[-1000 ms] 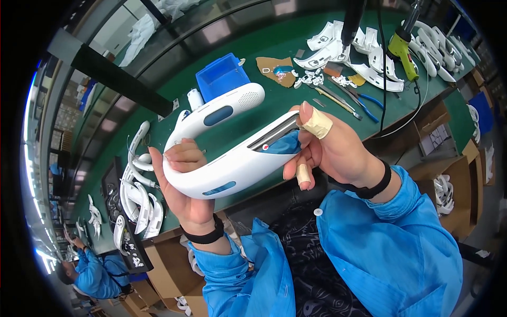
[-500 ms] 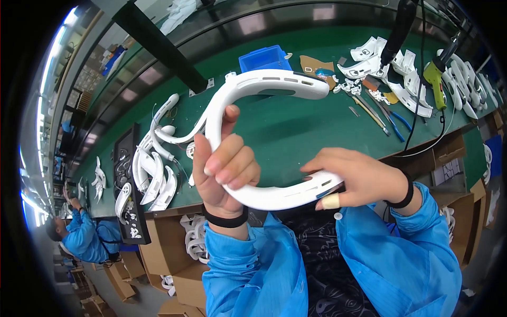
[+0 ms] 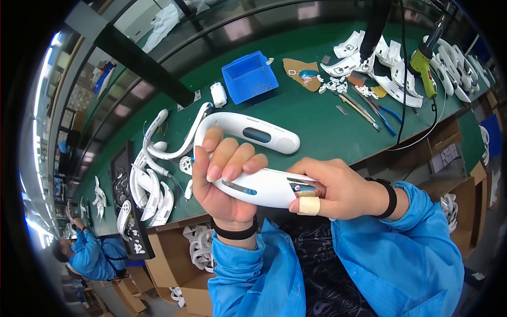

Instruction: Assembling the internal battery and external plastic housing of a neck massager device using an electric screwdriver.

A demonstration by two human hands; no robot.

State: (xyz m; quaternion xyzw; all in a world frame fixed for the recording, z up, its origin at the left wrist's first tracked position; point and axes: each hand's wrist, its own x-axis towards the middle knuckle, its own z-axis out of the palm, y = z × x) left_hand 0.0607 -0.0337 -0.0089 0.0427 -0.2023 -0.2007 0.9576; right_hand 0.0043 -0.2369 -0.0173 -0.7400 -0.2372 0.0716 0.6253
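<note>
A white U-shaped neck fan [image 3: 248, 198] is held between my two hands above the near edge of the bench. My left hand [image 3: 226, 179] wraps its fingers round the curved side. My right hand [image 3: 340, 189] grips the end of the near arm, its bandaged thumb below and the fingers on top. A dark glossy panel shows beside that thumb. The far arm points right, with a dark oval inset and a perforated tip. Behind the fan lies a curved white part [image 3: 185, 150] with others.
On the green bench [image 3: 322, 134] are a blue bin [image 3: 250, 76], a white cylinder [image 3: 218, 95], pliers [image 3: 390, 120], white shells [image 3: 393, 66] and a green electric screwdriver [image 3: 424, 68]. A black tray [image 3: 124, 174] lies left. Cardboard boxes [image 3: 174, 253] stand below; another person [image 3: 95, 253] sits far left.
The neck fan has been turned and lowered, so its broad face with dark insets now shows. Both hands still grip it. The blue bin has come more into view.
</note>
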